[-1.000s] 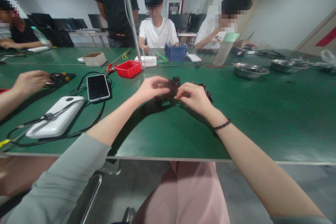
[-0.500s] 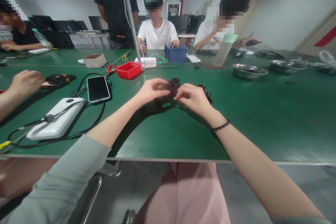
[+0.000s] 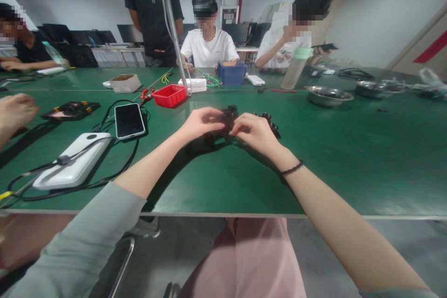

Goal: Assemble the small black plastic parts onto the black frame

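Note:
Dark jointed parts, black and brownish [image 3: 230, 112], lie together on the green table [image 3: 216, 181] in front of me; their exact kind is too blurred to tell. My left hand [image 3: 204, 121] curves around the left side of this dark assembly, thumb and fingers closed on it. From the right, my right hand [image 3: 253, 130] pinches at the assembly's near side, its thumb and forefinger together. Whatever small piece sits in that pinch is hidden. More dark parts [image 3: 274, 126] show behind and to the right of my right hand.
Left of my arms are a phone [image 3: 129, 120], a white power bank [image 3: 73, 160] and looped black cable. A red tray [image 3: 170, 96], pliers [image 3: 145, 97], blue bin [image 3: 232, 72] and metal bowl [image 3: 329, 96] stand farther back. A neighbour's hand [image 3: 17, 111] is at far left.
My two hands hold nearly the same pose at the dark assembly. At the left, the neighbour's hand has drawn back from the black and yellow object.

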Motion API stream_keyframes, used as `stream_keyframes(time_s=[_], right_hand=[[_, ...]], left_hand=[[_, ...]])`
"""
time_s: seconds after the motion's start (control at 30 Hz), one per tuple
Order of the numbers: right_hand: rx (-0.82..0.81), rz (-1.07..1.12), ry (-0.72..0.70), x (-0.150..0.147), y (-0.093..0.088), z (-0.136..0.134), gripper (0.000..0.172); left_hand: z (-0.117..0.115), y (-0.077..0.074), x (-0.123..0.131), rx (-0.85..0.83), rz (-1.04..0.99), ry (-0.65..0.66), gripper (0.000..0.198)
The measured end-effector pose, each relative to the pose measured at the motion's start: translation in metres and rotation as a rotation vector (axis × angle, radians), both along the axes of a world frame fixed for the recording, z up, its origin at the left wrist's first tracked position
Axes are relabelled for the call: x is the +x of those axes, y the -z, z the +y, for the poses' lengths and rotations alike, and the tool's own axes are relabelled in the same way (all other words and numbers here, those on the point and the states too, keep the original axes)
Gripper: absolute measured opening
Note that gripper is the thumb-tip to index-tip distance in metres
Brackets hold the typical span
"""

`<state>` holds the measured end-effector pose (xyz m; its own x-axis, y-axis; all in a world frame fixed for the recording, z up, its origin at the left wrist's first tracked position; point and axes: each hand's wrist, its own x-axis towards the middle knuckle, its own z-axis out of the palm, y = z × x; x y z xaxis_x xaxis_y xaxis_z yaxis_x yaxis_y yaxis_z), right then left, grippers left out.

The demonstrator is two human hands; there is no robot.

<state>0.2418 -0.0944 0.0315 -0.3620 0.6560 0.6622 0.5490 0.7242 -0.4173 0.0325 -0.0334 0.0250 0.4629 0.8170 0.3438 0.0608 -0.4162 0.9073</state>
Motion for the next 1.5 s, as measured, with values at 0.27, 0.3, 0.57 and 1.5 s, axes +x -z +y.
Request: stream_keyframes(time_s=[0.27, 0.3, 0.57, 1.5], right_hand=[[0.024, -0.014, 0.015, 0.0005, -0.0007, 0.0011, 0.019], [0.025, -0.015, 0.016, 0.0005, -0.0008, 0.0013, 0.019], [0.028, -0.015, 0.023, -0.0005, -0.0017, -0.0002, 0.018], [-0.145, 0.116, 0.042, -0.0027, 0.003, -0.0006, 0.041]], left_hand=[[-0.0011, -0.0002, 0.0006, -0.01, 0.005, 0.008, 0.05], [-0.001, -0.0002, 0.0007, -0.004, 0.007, 0.008, 0.05], [-0.0022, -0.0001, 0.0022, -0.006, -0.023, 0.042, 0.052], [-0.0018, 0.0016, 0.003, -0.024, -0.028, 0.045, 0.053]])
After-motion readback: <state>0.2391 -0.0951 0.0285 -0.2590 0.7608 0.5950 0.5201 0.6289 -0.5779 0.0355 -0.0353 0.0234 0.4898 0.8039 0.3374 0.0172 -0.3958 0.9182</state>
